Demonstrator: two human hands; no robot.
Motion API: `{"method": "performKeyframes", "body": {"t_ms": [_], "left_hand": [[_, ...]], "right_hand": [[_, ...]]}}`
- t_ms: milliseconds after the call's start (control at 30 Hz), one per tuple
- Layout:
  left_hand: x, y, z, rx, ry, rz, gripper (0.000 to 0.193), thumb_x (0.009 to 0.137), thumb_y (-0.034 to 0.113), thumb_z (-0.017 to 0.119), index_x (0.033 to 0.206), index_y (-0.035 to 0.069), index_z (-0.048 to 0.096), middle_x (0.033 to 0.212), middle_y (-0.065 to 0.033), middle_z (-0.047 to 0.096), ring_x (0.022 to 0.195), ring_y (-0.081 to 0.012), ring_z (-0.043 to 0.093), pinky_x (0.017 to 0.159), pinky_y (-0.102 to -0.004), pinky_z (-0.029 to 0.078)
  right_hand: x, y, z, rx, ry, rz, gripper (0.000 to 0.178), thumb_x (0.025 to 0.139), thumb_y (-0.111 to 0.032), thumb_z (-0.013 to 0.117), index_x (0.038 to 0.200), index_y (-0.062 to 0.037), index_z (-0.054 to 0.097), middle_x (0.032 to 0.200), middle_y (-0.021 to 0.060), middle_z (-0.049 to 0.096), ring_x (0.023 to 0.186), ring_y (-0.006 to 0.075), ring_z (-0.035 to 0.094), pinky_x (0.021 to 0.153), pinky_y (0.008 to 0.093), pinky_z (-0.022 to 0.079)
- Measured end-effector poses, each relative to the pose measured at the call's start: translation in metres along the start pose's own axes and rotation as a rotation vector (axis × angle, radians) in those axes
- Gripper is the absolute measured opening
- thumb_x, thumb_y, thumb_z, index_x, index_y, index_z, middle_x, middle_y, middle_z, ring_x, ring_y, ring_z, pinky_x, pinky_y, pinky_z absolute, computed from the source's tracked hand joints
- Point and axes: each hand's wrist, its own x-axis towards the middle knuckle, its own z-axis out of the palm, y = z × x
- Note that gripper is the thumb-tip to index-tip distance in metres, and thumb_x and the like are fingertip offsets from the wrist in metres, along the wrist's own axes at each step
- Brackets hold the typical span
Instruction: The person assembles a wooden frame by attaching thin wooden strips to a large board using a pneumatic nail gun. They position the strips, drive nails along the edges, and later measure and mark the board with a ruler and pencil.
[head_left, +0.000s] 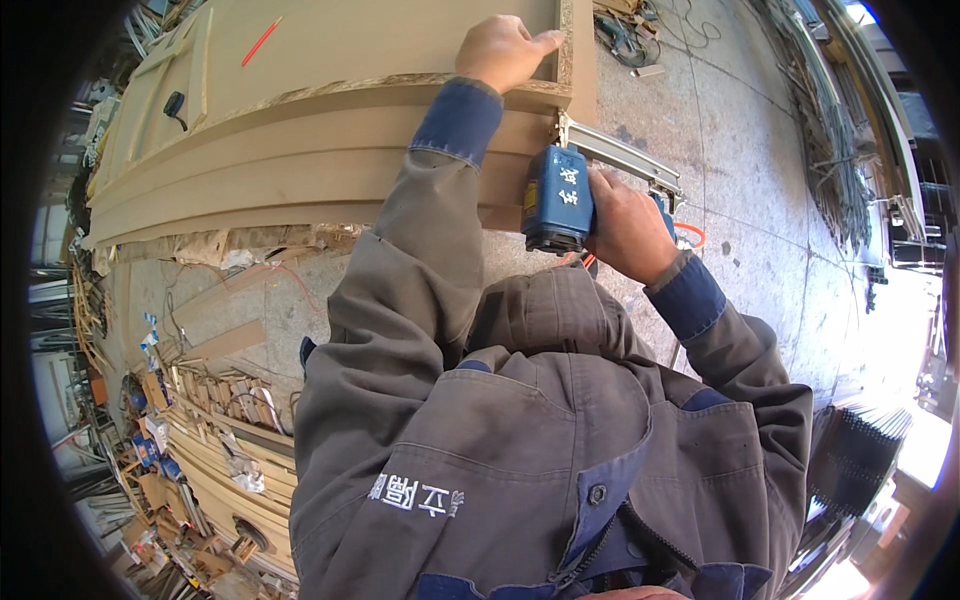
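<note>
head view: the right hand [632,230] has its grip wrapped around a blue nailer [562,195], nose near the corner of a strip frame [350,86] on stacked boards [310,165], while the left hand [503,55] curls beside the end strip [566,50], its hold unclear. the step looks like fastening that corner; the next move seems to call for a squarely set nose and left fingers clear.

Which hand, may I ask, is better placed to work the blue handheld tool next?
Probably the right hand: it grips the blue tool, while the left hand is beside a tan chipboard strip.
</note>
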Motion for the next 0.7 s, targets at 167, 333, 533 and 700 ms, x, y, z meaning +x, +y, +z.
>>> {"method": "performKeyframes", "body": {"t_ms": [167, 333, 533, 700], "left_hand": [[-0.004, 0.006, -0.010, -0.043, 0.016, -0.035, 0.062, 0.086, 0.060, 0.068, 0.075, -0.001, 0.069, 0.074, -0.0208, 0.070, 0.076, -0.0368, 0.069, 0.074, -0.0443, 0.054], [-0.006, 0.006, -0.013, -0.261, -0.016, -0.219, 0.058, 0.091, 0.055, 0.068, 0.070, 0.001, 0.062, 0.066, -0.0124, 0.066, 0.054, -0.0217, 0.062, 0.058, -0.0371, 0.052], [-0.015, 0.029, -0.014, -0.366, 0.063, -0.350, 0.048, 0.095, 0.046, 0.069, 0.077, 0.003, 0.059, 0.061, -0.0030, 0.059, 0.044, -0.0081, 0.050, 0.043, -0.0274, 0.042], [-0.013, 0.040, -0.005, -0.233, 0.194, -0.439, 0.048, 0.096, 0.047, 0.069, 0.080, 0.003, 0.060, 0.063, -0.0025, 0.059, 0.044, -0.0077, 0.049, 0.043, -0.0270, 0.040]], "right_hand": [[0.001, 0.010, -0.003, 0.023, -0.072, -0.016, 0.060, 0.077, -0.013, 0.075, 0.130, 0.0005, 0.050, 0.109, 0.0227, 0.064, 0.095, 0.0421, 0.068, 0.080, 0.0493, 0.055], [0.000, 0.038, -0.025, 0.249, -0.026, -0.110, 0.068, 0.074, -0.014, 0.079, 0.134, 0.0002, 0.051, 0.113, 0.0243, 0.064, 0.100, 0.0447, 0.065, 0.087, 0.0486, 0.054], [-0.037, 0.141, -0.044, 0.613, 0.063, 0.058, 0.052, 0.077, -0.015, 0.080, 0.123, 0.0017, 0.061, 0.114, 0.0215, 0.065, 0.106, 0.0393, 0.064, 0.093, 0.0436, 0.053], [-0.092, 0.290, -0.001, 0.627, 0.084, 0.543, 0.045, 0.081, -0.017, 0.080, 0.119, -0.0008, 0.063, 0.100, 0.0140, 0.072, 0.088, 0.0280, 0.069, 0.083, 0.0395, 0.055]]}}
